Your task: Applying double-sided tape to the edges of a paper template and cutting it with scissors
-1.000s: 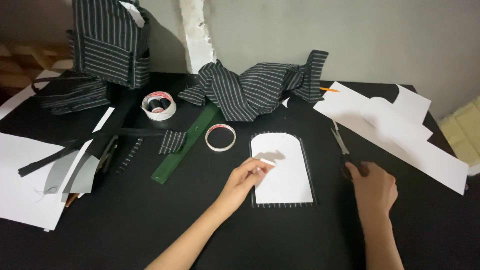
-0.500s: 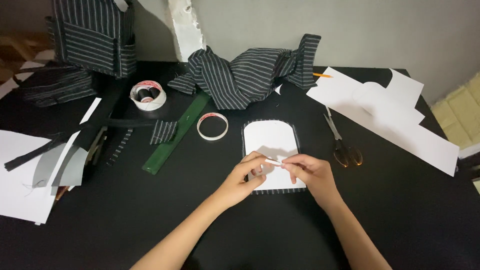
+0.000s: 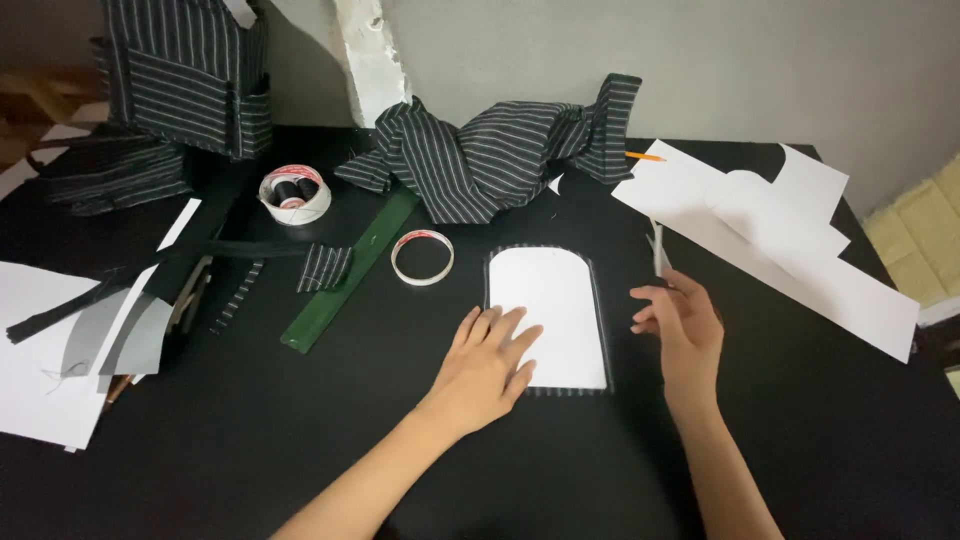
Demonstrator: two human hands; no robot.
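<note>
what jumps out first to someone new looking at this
The white arched paper piece at the middle of the black table, with the left hand flat on its lower left corner. The right hand hovers just right of it, near the scissors. Behind lies a heap of striped fabric.

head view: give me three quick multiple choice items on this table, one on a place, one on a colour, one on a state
1. Where does the left hand rest?
A on the white rounded paper piece
B on the ruler
C on the striped cloth heap

2. What colour is the ruler?
A yellow
B green
C red

3. How is the right hand?
A flat on the table
B raised beside the paper piece
C gripping the tape ring

Key: 1 A, its fingers lie on the paper's left edge; 2 B, a long dark green strip; 3 B, fingers loosely curled, lifted.
</note>
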